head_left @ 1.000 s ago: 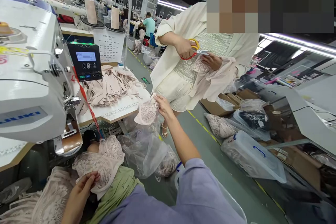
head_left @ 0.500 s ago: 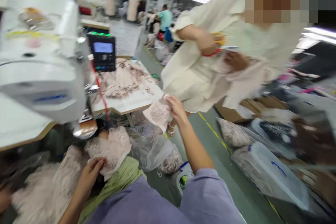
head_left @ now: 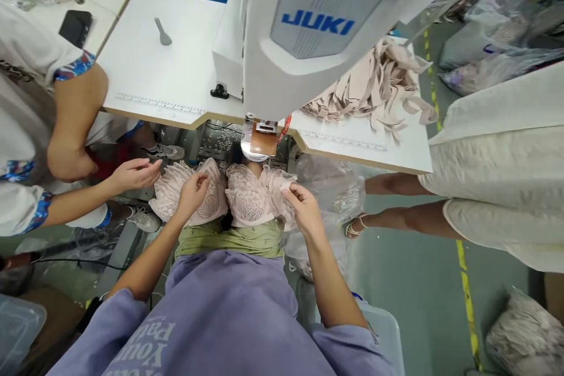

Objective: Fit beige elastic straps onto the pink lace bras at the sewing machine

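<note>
Pale pink lace bras (head_left: 249, 202) lie in a row across my lap, on light green cloth (head_left: 231, 239), below the sewing machine head. My right hand (head_left: 306, 211) pinches the edge of a lace bra cup at the right end. Over the lace cups on the left, my left hand (head_left: 192, 192) is closed with curled fingers; what they hold, if anything, I cannot make out. A co-worker's hand (head_left: 136, 175), palm up with fingers outstretched, is beside the leftmost cups.
The white JUKI sewing machine (head_left: 317, 17) overhangs the white table (head_left: 176, 70). Pink fabric strips (head_left: 370, 85) are heaped on the table's right side. A person in a cream dress (head_left: 506, 176) stands at right. Plastic bags (head_left: 330, 188) and a clear bin (head_left: 383, 335) are nearby.
My view has swung left and down. My right hand has come back from its outstretched position to the bras on my lap. My left hand stays over the lace.
</note>
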`<state>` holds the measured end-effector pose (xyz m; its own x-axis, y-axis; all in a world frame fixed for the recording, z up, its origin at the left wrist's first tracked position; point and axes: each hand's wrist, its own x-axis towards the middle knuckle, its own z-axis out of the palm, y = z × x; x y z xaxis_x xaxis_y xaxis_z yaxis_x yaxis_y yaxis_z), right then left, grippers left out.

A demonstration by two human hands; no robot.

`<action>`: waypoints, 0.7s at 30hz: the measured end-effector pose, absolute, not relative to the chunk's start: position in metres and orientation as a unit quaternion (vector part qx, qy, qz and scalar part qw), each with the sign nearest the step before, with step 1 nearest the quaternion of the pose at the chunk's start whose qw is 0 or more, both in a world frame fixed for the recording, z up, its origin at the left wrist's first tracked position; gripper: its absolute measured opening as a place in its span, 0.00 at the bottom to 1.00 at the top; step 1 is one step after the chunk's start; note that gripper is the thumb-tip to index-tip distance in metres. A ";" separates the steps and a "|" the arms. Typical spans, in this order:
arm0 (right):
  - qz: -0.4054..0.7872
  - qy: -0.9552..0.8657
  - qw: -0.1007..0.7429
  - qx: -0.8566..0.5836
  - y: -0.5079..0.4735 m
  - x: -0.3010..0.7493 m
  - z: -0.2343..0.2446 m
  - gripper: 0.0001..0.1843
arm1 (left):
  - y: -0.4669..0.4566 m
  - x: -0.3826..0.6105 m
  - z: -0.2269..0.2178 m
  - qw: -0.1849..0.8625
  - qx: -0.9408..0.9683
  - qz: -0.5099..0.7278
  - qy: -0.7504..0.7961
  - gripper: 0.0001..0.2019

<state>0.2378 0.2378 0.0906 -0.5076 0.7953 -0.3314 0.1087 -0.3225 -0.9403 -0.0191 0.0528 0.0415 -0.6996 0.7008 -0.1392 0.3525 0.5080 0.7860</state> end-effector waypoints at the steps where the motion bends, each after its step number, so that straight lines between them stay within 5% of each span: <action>1: 0.701 -0.519 0.244 -0.424 0.232 0.231 0.094 0.18 | 0.049 -0.017 0.040 0.230 0.316 0.380 0.838 0.15; 11: 0.782 -0.474 0.172 -0.366 0.195 0.234 0.189 0.14 | 0.054 -0.018 0.041 0.162 0.347 0.286 0.878 0.24; 16: 0.749 -0.537 0.155 -0.357 0.186 0.201 0.152 0.15 | 0.026 -0.046 0.036 0.177 0.336 0.212 0.901 0.16; 21: 0.718 -0.545 0.169 -0.398 0.181 0.165 0.105 0.19 | 0.008 -0.041 0.041 0.171 0.343 0.225 0.896 0.19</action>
<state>0.1650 0.1809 0.1049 -0.6259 0.6771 -0.3871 0.1907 -0.3485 -0.9177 -0.0415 0.0079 0.0415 -0.7057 0.6921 -0.1516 0.5385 0.6630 0.5201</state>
